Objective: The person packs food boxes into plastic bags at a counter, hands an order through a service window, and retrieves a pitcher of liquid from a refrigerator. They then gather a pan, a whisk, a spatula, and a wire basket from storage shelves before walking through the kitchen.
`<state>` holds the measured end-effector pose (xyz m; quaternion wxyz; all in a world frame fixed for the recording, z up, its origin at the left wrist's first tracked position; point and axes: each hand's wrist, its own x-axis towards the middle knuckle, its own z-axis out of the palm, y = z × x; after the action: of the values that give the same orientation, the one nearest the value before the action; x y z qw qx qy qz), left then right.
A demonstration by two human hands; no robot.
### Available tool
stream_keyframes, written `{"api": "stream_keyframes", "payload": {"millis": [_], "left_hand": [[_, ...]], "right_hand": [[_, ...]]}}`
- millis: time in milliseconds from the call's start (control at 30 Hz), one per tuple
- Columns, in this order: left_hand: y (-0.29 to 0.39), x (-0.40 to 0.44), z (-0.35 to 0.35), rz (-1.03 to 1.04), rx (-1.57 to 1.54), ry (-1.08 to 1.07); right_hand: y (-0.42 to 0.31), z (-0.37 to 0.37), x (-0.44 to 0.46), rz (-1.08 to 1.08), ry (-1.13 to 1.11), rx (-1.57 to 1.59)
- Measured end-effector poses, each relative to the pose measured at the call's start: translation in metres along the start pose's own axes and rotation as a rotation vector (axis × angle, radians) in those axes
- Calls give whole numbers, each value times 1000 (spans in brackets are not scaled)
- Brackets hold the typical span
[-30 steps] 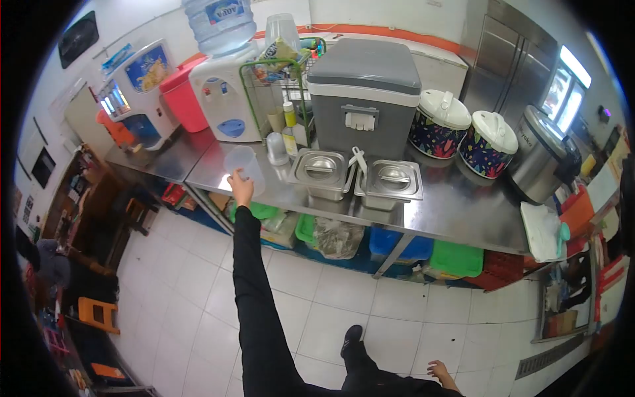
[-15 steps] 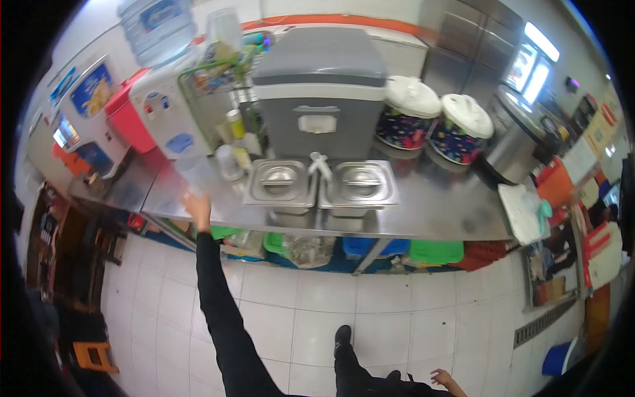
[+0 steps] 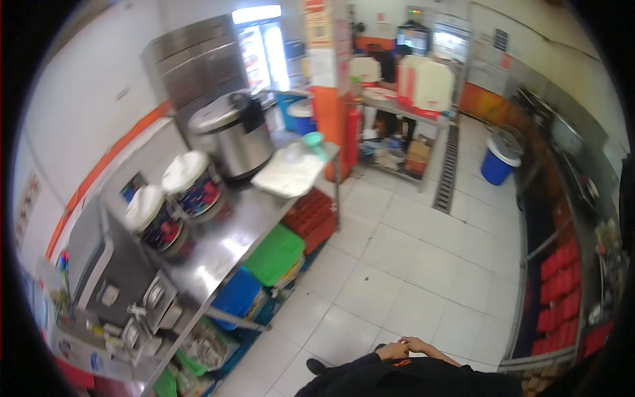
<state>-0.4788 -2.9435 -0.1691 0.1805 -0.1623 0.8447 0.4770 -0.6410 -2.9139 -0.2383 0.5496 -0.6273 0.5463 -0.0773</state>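
Note:
My left hand (image 3: 393, 350) and my right hand (image 3: 419, 345) meet in front of my body, at the bottom of the view. The fingers of both are curled in and touch or nearly touch each other. Whatever lies between them, if anything, is too small to make out. Dark clothing (image 3: 410, 378) is just below the hands. No counter or container is within their touch.
A steel counter (image 3: 228, 231) runs along the left, bearing lidded pots (image 3: 192, 182), a large steel cooker (image 3: 238, 142) and a white cutting board (image 3: 289, 173). Crates (image 3: 311, 221) sit underneath. Tiled floor (image 3: 397, 264) stretches ahead to a blue bin (image 3: 497, 162).
The view has swung to the right, away from the counter's left end. My left hand has drawn back from a clear container there and come together with my right hand at my body.

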Motion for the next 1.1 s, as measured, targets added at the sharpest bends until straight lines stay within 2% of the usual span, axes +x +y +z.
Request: {"api": "stream_keyframes", "payload": {"millis": [67,133,167,200,233,267,300,333,400,467,600,667,733,833,867,933,1000,1100], "left_hand": [[-7,38,-14,-64,362,235],[-12,71,-46,-1,788,485],[-7,84,-74,26,874,520],[-7,103,-101,73,996,661],[4,117,-133,86,981,674],[26,127,-165,72,961,741],[39,142,-191,77,982,827],[55,160,-215,1,932,839],[90,182,-261,-27,837,818],[101,217,-294,-3,812,828],[114,303,-360,60,812,894],[130,347,-393,103,804,886],[148,397,-419,155,786,875],[177,467,-447,270,747,746],[184,490,-453,310,772,725],[194,538,-467,376,804,688],[191,588,-476,415,831,577],[173,661,-493,403,873,498]], "right_hand": [[27,-30,-37,156,253,150],[57,-62,-58,176,500,483],[64,-76,-62,130,714,369],[53,-97,-67,162,819,304],[36,-119,-68,82,905,405],[26,-141,-66,-62,926,541],[-6,-170,-72,-75,854,692],[-23,-190,-72,-206,808,931],[-40,-232,-68,-317,540,1352],[-43,-266,-57,-361,346,1545],[-33,-348,-48,-442,255,1480],[-16,-397,-49,-335,403,1282],[2,-442,-59,-295,484,1295],[26,-499,-73,-197,596,1193],[34,-513,-76,-191,626,1212],[52,-548,-77,-246,837,1097],[68,-589,-81,-215,886,1148],[126,-640,-66,-9,1112,832]]}}
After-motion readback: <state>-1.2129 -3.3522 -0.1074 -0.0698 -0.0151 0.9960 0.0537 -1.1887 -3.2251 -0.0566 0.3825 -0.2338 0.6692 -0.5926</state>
